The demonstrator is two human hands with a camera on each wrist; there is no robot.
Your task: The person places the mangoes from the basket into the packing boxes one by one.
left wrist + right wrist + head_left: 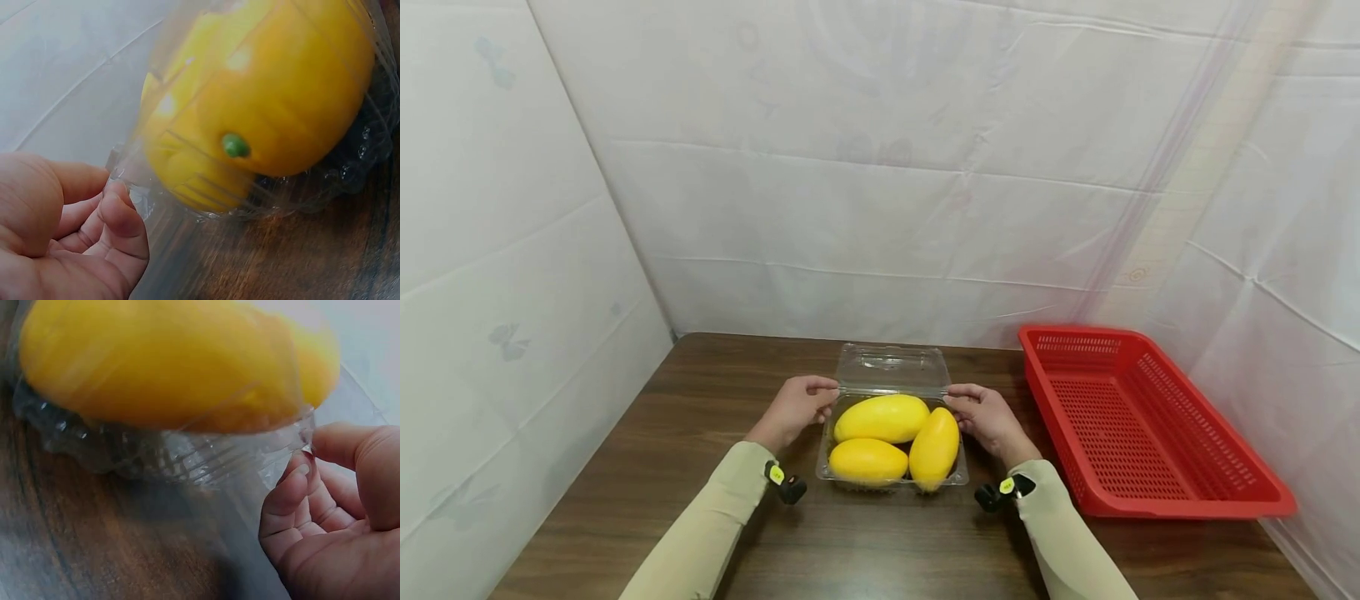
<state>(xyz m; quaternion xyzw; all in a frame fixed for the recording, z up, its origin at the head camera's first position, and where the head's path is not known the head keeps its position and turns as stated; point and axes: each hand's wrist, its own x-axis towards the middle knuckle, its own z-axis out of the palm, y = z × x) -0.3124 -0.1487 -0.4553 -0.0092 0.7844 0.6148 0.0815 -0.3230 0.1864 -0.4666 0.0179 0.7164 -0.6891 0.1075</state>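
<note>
Three yellow mangoes [882,419] lie in a clear plastic clamshell box [826,475], whose lid [895,365] is raised at the back. My left hand [796,410] pinches the box's rear left corner between thumb and finger. At the rear right corner, my right hand [988,419] pinches the plastic in the same way. The left wrist view shows a mango with a green stem end [235,145] behind the clear wall, beside the left thumb and fingers. In the right wrist view a mango [162,369] lies close to the pinched corner.
A red perforated plastic basket [1060,408] stands to the right of the box on the brown wooden table [700,417]. White sheeting [850,217] hangs behind the table and at both sides.
</note>
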